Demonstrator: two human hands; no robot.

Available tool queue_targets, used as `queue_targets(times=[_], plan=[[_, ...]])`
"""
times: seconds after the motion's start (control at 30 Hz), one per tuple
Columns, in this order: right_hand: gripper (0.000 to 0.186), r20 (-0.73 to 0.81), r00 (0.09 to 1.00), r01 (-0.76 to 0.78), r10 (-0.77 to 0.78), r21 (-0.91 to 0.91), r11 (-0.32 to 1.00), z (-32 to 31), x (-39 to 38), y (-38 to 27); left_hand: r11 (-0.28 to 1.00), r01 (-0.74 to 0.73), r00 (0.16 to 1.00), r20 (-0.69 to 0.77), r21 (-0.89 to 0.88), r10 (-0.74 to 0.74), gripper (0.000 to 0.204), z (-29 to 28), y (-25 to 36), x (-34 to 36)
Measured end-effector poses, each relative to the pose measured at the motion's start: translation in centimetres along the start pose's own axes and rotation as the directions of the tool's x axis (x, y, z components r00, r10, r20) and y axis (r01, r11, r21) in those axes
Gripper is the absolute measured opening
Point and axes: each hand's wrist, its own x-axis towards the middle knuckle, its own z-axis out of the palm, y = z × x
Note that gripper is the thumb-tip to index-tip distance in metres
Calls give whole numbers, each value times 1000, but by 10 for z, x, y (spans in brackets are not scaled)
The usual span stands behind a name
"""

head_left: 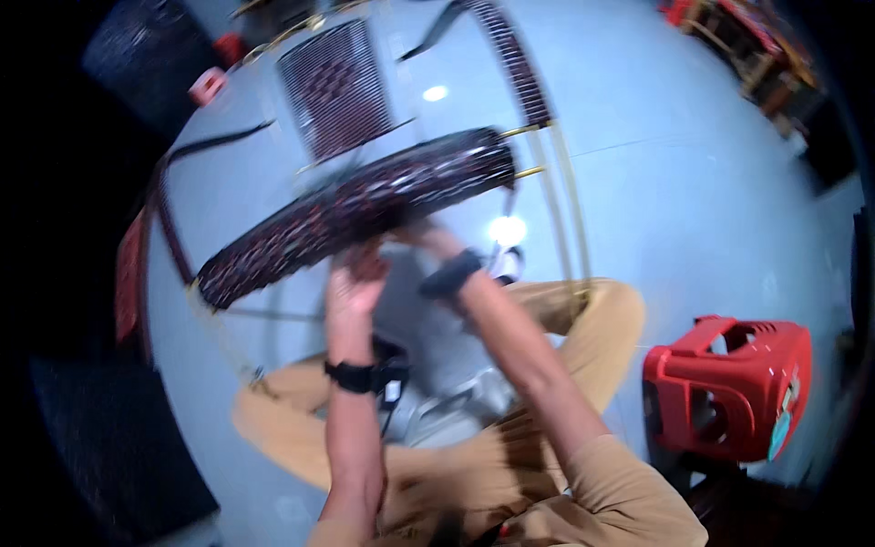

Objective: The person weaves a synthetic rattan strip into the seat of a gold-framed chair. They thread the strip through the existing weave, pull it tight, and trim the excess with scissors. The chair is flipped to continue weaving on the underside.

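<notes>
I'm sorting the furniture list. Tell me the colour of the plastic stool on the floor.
The plastic stool is red, seen clearly in the head view.

Floor (693,182) is pale grey-blue, smooth and pretty glossy, you can see a couple of bright light spots (436,93) bouncing off it, plus a faint seam line running across on the right. There's a red plastic stool (729,387) sitting on the floor at the right. Top right corner has some reddish wooden furniture (743,36), too blurry to say exactly what. Further back near the top there's a woven panel (335,87) in a metal frame, and a small red box (208,87) off at the upper left. Edges of the shot go dark.
</notes>
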Motion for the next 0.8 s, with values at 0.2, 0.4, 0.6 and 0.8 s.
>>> queue_targets(times=[0.2,0.4,0.6,0.8], plan=[[28,48,999,-20,24,-96,995,0,11,-11,993,48,956,293,-104,-16,26,-28,4,18],[22,-79,997,-20,13,-78,997,-2,7,4,993,5,980,198,-115,18,26,-15,-6,17],[19,-77,995,-67,59,-96,993,-9,4,2,992,19,985,172,-126,3,25,-10,-11,19],[17,-95,992,-92,82,-114,989,-1,-5,-3,987,29,979,204,-161,4,27,-22,-6,18]])
